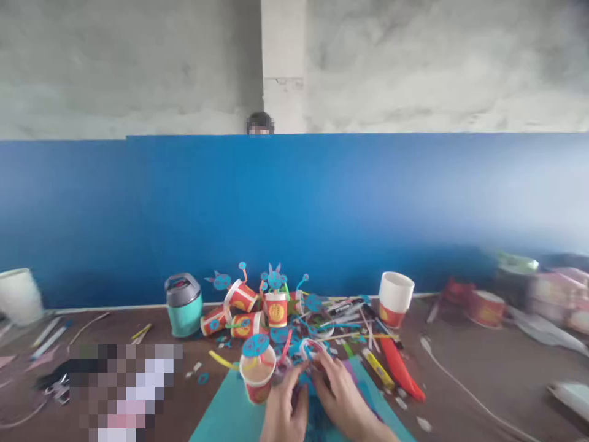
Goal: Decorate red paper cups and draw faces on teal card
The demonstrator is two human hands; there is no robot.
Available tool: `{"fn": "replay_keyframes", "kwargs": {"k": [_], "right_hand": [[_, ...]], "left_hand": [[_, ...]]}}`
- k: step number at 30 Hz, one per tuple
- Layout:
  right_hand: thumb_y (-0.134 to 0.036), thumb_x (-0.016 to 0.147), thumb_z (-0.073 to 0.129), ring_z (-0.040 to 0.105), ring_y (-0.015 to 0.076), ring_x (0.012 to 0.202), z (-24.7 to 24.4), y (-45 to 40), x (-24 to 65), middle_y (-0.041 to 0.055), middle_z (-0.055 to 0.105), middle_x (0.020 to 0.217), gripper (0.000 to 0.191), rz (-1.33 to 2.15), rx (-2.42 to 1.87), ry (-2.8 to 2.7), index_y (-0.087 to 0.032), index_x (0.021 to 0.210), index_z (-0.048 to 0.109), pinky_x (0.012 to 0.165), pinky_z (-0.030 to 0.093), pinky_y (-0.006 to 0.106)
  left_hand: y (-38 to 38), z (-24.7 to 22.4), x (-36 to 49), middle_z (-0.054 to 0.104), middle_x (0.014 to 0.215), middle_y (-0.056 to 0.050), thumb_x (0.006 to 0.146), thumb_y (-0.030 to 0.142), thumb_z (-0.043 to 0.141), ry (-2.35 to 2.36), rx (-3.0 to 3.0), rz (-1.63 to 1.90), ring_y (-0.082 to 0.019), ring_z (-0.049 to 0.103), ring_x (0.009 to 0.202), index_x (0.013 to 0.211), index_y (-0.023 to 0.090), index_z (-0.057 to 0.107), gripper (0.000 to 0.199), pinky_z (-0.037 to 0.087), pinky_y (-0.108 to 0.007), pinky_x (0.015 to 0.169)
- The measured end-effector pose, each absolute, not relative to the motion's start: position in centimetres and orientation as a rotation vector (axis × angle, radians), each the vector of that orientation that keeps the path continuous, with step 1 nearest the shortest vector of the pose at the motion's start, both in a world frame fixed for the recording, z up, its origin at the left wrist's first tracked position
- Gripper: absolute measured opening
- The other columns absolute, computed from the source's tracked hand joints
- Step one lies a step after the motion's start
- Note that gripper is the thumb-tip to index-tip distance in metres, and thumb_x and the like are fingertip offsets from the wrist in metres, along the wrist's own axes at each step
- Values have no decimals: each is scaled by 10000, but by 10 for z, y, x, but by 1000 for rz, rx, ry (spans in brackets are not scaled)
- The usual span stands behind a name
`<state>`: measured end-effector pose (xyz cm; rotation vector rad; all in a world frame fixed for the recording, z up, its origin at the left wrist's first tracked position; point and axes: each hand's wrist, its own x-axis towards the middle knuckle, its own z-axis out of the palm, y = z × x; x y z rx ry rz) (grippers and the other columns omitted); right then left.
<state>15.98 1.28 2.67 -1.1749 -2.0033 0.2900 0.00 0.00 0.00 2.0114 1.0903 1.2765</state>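
My left hand (pixel 286 406) and my right hand (pixel 338 390) meet low in the middle, over a teal sheet (pixel 221 405). The fingers of both are bent in a pinch; whatever is between them is too small or hidden to name. Just beyond the right fingertips is a pale ring (pixel 313 347), perhaps a tape roll. Left of my left hand stands a red-and-white paper cup (pixel 258 391), with a blue paper face (pixel 255 345) at its rim and a yellow straw (pixel 224 360) sticking out sideways. Blue scraps lie beneath my hands.
Behind lie several decorated paper cups (pixel 276 310), with pens and scraps (pixel 343 316). A teal flask (pixel 184 307) stands left, stacked white cups (pixel 396 294) right. A yellow box cutter (pixel 378 368) and a red strip (pixel 402 371) lie near my right hand. A blue partition (pixel 294 202) rises behind.
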Motion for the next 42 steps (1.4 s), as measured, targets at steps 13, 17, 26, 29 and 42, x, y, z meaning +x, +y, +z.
{"fn": "replay_keyframes", "kwargs": {"k": [13,17,26,29,42], "right_hand": [[-108,830,408,598,208,770,43,5,152,39,646,818,128,304,-1177,-2121,-210,866,476,722,443,335],[-112,837,405,589,190,704,47,3,151,18,620,751,118,270,-1166,-2152,-213,806,459,702,420,329],[-123,871,397,560,164,644,58,-2,152,-4,595,698,148,221,-1144,-2183,-212,763,445,677,390,310],[-119,852,416,538,163,636,60,-2,153,-6,586,681,133,184,-1124,-2208,-210,760,446,654,384,300],[-186,801,451,471,138,616,59,-7,146,-29,495,593,143,555,-1119,-1931,-201,660,469,627,377,260]], "left_hand": [[-8,30,6,676,1072,-109,854,283,511,1144,1677,1375,-221,637,990,1077,187,589,256,509,-316,869],[-8,28,6,697,950,-95,849,290,515,1156,1658,1374,-215,658,882,934,181,625,176,525,-298,800],[-10,24,7,678,858,-57,865,307,507,1126,1654,1339,-172,646,748,915,187,583,151,518,-245,697],[-11,26,6,667,823,-38,884,307,480,1155,1706,1326,-162,637,721,895,195,574,147,497,-229,663],[-15,29,5,593,694,-6,926,285,383,1249,1964,1354,-144,601,622,812,211,500,179,445,-215,583]]}}
